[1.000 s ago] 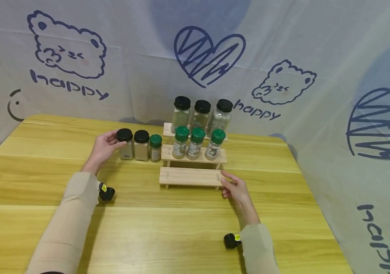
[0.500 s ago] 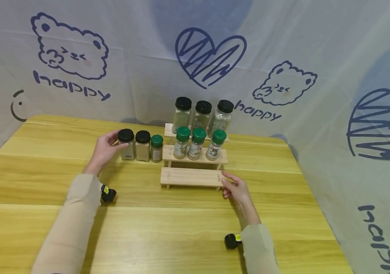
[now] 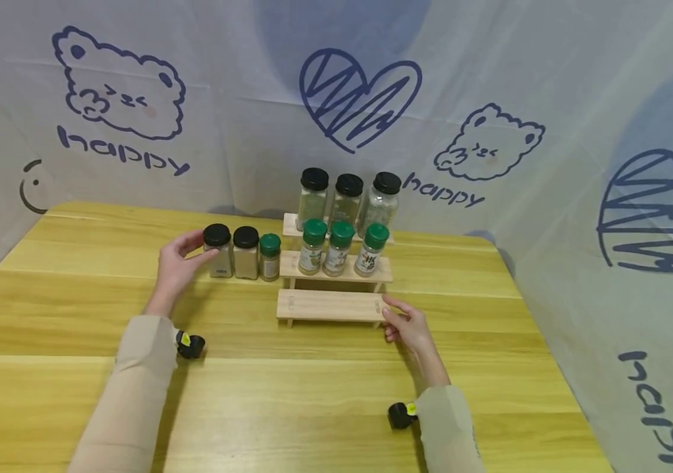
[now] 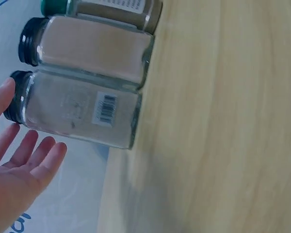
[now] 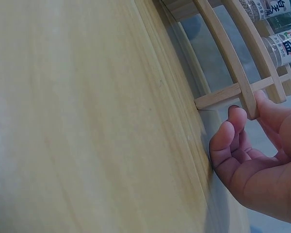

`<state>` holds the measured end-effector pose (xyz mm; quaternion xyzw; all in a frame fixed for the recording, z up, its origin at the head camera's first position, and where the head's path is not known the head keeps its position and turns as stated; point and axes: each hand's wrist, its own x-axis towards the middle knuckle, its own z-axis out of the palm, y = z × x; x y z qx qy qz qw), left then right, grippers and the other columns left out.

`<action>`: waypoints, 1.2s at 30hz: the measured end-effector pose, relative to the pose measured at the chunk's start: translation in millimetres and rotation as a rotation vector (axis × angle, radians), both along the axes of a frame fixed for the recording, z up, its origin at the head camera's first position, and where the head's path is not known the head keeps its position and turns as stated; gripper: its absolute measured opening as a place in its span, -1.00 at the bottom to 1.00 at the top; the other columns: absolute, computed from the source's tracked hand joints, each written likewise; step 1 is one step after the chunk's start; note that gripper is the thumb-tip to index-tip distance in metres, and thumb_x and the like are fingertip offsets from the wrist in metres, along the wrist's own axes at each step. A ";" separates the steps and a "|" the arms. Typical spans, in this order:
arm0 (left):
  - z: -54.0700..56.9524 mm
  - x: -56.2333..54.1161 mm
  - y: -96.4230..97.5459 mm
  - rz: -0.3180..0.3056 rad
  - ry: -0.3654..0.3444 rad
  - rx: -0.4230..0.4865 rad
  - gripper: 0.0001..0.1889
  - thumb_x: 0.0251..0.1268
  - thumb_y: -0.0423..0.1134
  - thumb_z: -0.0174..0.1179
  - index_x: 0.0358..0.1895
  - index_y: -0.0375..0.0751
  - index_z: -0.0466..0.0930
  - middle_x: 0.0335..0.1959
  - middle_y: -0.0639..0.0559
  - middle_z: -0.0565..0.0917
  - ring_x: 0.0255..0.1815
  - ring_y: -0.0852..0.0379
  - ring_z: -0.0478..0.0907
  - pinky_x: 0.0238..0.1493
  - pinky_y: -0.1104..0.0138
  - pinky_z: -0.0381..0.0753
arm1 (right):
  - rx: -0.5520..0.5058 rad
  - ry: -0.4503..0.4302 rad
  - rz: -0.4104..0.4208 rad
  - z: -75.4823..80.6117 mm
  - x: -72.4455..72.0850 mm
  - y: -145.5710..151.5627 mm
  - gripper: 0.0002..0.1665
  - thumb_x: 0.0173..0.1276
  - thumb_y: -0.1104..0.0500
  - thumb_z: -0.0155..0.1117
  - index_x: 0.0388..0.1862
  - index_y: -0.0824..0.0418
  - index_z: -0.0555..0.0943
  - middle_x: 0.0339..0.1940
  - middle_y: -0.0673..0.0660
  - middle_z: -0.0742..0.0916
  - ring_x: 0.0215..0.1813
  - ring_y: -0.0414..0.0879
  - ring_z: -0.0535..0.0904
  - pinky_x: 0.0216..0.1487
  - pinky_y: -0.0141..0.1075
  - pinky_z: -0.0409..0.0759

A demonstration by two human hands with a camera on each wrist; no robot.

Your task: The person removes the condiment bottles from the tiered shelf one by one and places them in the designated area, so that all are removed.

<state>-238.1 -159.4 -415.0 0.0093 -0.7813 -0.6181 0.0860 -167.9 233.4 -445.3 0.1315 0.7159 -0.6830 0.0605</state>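
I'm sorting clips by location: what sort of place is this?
Possibly a makeshift filming corner: a patterned sheet hangs behind a wood-grain table, where spice jars stand beside and on a tiered wooden rack.

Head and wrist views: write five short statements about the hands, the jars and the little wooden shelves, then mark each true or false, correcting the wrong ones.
1. Three green-lidded bottles stand on the middle shelf. True.
2. The right hand grips the middle shelf. False: it pinches the end of the lowest shelf.
3. The left hand is at the leftmost jar. True.
4. The three containers standing directly on the table are all black-lidded. False: two are black-lidded, one is green-lidded.
5. Three black-lidded jars stand on the top shelf. True.
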 end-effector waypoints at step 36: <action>21.0 29.3 74.8 0.131 0.192 0.273 -0.81 0.08 -0.48 0.20 -0.23 -0.53 0.53 -0.31 -0.13 0.62 -0.35 0.28 0.51 -0.29 0.55 0.51 | -0.039 0.008 -0.002 0.9 -0.7 0.2 -0.53 0.29 0.34 0.09 0.19 0.40 0.35 -0.71 0.06 0.61 -0.75 -0.25 0.43 -0.72 -0.46 0.47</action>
